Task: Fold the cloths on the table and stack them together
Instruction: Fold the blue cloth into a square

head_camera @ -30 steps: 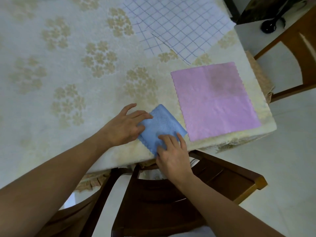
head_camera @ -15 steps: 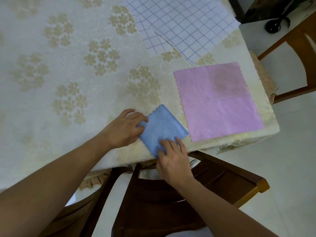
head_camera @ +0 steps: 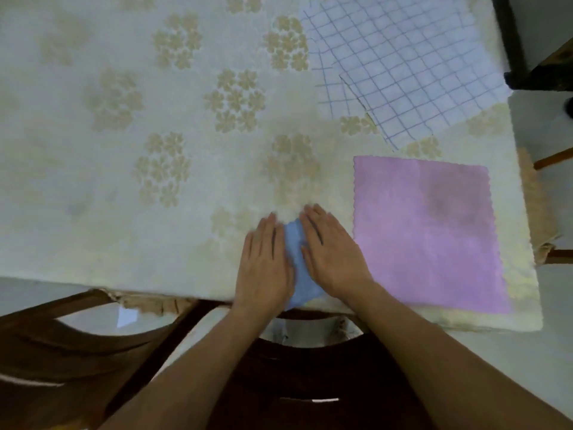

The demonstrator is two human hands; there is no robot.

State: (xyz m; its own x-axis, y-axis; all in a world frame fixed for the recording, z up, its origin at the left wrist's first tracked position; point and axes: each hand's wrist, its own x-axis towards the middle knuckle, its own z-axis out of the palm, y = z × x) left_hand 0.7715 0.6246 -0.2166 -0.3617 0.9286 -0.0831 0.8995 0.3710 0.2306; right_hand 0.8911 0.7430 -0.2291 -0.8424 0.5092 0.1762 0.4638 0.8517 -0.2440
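Note:
A small folded blue cloth (head_camera: 297, 268) lies at the table's near edge, mostly covered by both hands. My left hand (head_camera: 263, 262) lies flat on its left side with straight fingers. My right hand (head_camera: 333, 252) presses flat on its right side. Only a narrow strip of blue shows between them. A pink cloth (head_camera: 428, 234) lies spread flat just right of my right hand. Two white cloths with a blue grid (head_camera: 400, 63) lie overlapping at the far right of the table.
The table (head_camera: 124, 150) wears a cream cloth with beige flower patterns. Dark wooden chairs (head_camera: 310, 383) stand tucked under the near edge. Another wooden chair (head_camera: 555, 156) and pale floor lie past the table's right edge.
Both hands have moved fully onto the blue cloth and now lie flat side by side, covering most of it. The view has shifted, so the cloths sit lower and further right.

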